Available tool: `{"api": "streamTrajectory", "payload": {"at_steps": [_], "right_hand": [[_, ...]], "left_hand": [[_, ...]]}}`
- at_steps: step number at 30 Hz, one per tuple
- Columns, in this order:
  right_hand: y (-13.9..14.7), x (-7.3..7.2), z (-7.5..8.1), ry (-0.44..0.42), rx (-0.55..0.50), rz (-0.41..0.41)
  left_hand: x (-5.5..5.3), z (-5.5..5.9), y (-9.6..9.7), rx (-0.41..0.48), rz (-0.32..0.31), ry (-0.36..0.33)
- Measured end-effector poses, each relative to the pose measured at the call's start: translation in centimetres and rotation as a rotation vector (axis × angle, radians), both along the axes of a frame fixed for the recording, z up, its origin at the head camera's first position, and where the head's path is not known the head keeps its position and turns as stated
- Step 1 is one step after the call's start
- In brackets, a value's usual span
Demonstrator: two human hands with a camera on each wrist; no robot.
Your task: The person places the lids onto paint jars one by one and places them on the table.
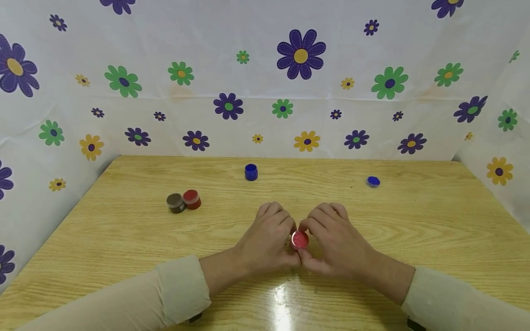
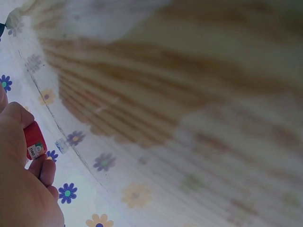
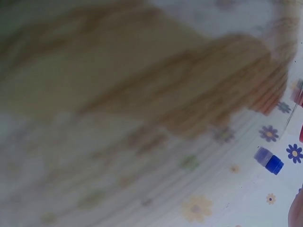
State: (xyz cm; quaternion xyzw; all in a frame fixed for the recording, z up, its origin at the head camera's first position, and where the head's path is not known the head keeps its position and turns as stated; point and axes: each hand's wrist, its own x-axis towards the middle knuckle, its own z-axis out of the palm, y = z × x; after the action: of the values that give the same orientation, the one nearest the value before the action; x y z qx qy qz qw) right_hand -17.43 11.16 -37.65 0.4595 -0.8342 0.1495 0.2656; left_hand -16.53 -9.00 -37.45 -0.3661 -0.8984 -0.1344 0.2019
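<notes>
Near the front middle of the table, a small red paint jar (image 1: pixel 299 240) sits between my two hands, its round top facing up. The thumb and fingers of my left hand (image 1: pixel 265 241) grip it from the left. From the other side, my right hand (image 1: pixel 339 243) pinches it with thumb and forefinger. The left wrist view shows the red jar (image 2: pixel 35 140) with a white label, held by a hand (image 2: pixel 21 165). Only slivers of red and of a hand (image 3: pixel 297 213) show at the right wrist view's edge. Whether the jar touches the table is hard to tell.
An uncapped blue jar (image 1: pixel 250 172) stands at the back middle, and a blue lid (image 1: pixel 373 182) lies to the back right. To the left, a dark jar (image 1: pixel 175 203) and another red jar (image 1: pixel 192 199) stand side by side. A flowered cloth (image 1: pixel 265 82) hangs behind the table.
</notes>
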Motion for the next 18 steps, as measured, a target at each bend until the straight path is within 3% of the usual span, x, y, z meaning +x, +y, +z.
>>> {"api": "streamTrajectory", "payload": {"at_steps": [8,13,18], "right_hand": [[0.14,-0.12,-0.02,0.014,-0.005,-0.025],[0.29,-0.02,0.08,-0.033,0.014,-0.036],[0.27,0.04,0.19,-0.067,0.022,-0.028]], "left_hand": [[-0.03,0.06,0.02,-0.021,0.007,-0.007],[-0.08,0.0,0.01,-0.022,0.01,-0.021],[-0.08,0.03,0.04,0.0,0.004,0.007]]}}
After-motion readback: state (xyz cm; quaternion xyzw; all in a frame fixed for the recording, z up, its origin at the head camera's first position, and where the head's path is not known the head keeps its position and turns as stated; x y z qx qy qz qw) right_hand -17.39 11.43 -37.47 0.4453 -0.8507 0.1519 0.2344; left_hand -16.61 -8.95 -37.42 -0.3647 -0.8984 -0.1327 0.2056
